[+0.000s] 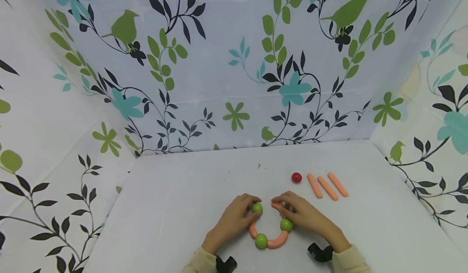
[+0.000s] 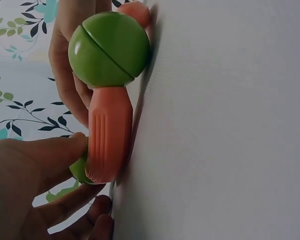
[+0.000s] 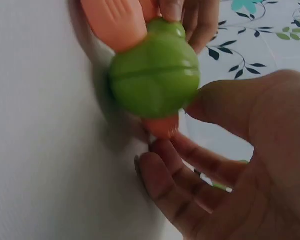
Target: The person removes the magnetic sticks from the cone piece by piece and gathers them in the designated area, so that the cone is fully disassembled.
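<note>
Green balls and curved orange sticks are joined into an open loop on the white table, its gap facing away from me. My left hand (image 1: 235,218) pinches the upper left green ball (image 1: 257,208) between thumb and fingers. On the other side, my right hand (image 1: 305,214) grips the orange stick (image 1: 278,206) at the loop's upper right end. Just below that stick sits a second green ball (image 3: 155,75), with the right thumb at its side. A third green ball (image 1: 261,241) and an orange stick (image 1: 278,241) form the near side of the loop.
Beyond the right hand lie a red ball (image 1: 296,177) and three straight orange sticks (image 1: 327,188), side by side on the white table (image 1: 183,191). Patterned cloth (image 1: 219,82) hangs at the back and along both sides.
</note>
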Available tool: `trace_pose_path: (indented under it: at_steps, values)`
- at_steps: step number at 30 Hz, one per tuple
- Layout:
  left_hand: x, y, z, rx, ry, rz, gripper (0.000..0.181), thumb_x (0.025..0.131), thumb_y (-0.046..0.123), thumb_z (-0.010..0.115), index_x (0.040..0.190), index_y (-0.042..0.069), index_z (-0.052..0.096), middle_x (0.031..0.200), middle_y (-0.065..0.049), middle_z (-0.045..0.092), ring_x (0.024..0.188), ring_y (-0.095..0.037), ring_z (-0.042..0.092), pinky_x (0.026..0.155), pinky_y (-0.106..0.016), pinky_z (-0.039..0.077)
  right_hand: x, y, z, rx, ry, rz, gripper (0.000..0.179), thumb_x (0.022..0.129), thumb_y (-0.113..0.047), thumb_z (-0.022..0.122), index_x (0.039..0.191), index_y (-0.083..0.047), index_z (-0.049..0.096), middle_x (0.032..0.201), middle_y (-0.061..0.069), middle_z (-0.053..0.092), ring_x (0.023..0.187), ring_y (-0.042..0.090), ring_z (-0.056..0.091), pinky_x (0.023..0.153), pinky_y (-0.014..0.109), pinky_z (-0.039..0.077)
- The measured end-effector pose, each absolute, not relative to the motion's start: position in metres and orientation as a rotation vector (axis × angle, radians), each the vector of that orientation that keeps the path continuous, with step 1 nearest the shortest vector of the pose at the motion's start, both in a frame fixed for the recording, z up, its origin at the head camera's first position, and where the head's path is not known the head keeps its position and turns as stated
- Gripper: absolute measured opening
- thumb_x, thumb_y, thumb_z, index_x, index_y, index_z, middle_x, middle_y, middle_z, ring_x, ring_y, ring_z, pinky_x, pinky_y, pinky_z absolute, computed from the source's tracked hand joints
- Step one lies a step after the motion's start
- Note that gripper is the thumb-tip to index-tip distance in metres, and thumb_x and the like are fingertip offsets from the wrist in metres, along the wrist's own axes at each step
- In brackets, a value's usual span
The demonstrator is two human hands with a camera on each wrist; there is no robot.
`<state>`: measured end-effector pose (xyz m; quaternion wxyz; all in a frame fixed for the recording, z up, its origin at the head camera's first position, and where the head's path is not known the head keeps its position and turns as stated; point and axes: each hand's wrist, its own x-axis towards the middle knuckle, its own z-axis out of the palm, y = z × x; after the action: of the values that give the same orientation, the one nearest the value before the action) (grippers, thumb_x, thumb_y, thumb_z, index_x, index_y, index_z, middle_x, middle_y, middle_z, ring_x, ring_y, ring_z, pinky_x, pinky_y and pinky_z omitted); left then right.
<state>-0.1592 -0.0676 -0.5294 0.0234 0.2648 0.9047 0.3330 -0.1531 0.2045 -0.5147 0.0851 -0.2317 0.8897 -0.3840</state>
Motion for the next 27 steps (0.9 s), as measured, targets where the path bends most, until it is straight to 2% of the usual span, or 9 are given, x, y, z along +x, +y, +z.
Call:
trace_pose_path:
  at_steps: [6, 11, 14, 17, 22, 27]
  values:
    - [-0.156, -0.064, -0.523, 0.878, 2.819, 0.940, 0.034, 0.102, 0.035, 0.067, 0.134, 0.023, 0.065, 0.128, 0.006, 0.067, 0.110, -0.011, 0.058, 0.091, -0.029, 0.052, -0.150, 0.221, -0.514, -0.836, 2.628, -1.100, 0.036, 0.102, -0.006, 0.060, 0.135, -0.022, 0.067, 0.133, -0.004, 0.063, 0.106, 0.007, 0.059, 0.089, 0.025, 0.055]
    - [-0.148, -0.067, -0.517, 0.993, 2.968, 0.687, 0.032, 0.102, 0.035, 0.067, 0.132, 0.024, 0.066, 0.129, 0.005, 0.065, 0.114, -0.015, 0.060, 0.093, -0.034, 0.053, -0.147, 0.226, -0.518, -0.973, 2.705, -0.953, 0.034, 0.102, -0.005, 0.063, 0.130, -0.022, 0.070, 0.139, -0.003, 0.061, 0.122, 0.017, 0.062, 0.101, 0.036, 0.056]
    - [-0.140, -0.069, -0.511, 1.071, 3.049, 0.549, 0.031, 0.102, 0.034, 0.067, 0.131, 0.024, 0.066, 0.130, 0.004, 0.065, 0.116, -0.017, 0.060, 0.093, -0.037, 0.053, -0.143, 0.229, -0.520, -1.056, 2.767, -0.859, 0.035, 0.100, -0.004, 0.065, 0.127, -0.025, 0.071, 0.142, -0.003, 0.062, 0.127, 0.021, 0.062, 0.104, 0.041, 0.056]
    - [-0.130, -0.069, -0.506, 1.188, 3.067, 0.465, 0.030, 0.102, 0.033, 0.066, 0.131, 0.024, 0.067, 0.129, 0.006, 0.066, 0.117, -0.016, 0.059, 0.093, -0.036, 0.052, -0.141, 0.231, -0.519, -1.168, 2.811, -0.791, 0.037, 0.098, -0.003, 0.068, 0.128, -0.025, 0.073, 0.141, -0.006, 0.066, 0.126, 0.018, 0.063, 0.101, 0.039, 0.057]
    - [-0.114, -0.065, -0.500, 1.454, 2.976, 0.438, 0.026, 0.103, 0.032, 0.066, 0.128, 0.025, 0.068, 0.122, 0.010, 0.068, 0.113, -0.010, 0.058, 0.087, -0.026, 0.049, -0.138, 0.233, -0.516, -1.354, 2.854, -0.752, 0.036, 0.096, -0.003, 0.070, 0.128, -0.020, 0.073, 0.135, -0.008, 0.071, 0.113, 0.010, 0.064, 0.092, 0.031, 0.058]
    - [-0.105, -0.061, -0.504, 1.564, 2.917, 0.384, 0.023, 0.104, 0.037, 0.064, 0.123, 0.027, 0.070, 0.115, 0.015, 0.068, 0.111, -0.006, 0.058, 0.089, -0.023, 0.049, -0.137, 0.231, -0.517, -1.411, 2.897, -0.743, 0.036, 0.094, -0.004, 0.074, 0.127, -0.018, 0.073, 0.132, -0.007, 0.072, 0.109, 0.008, 0.064, 0.089, 0.029, 0.058]
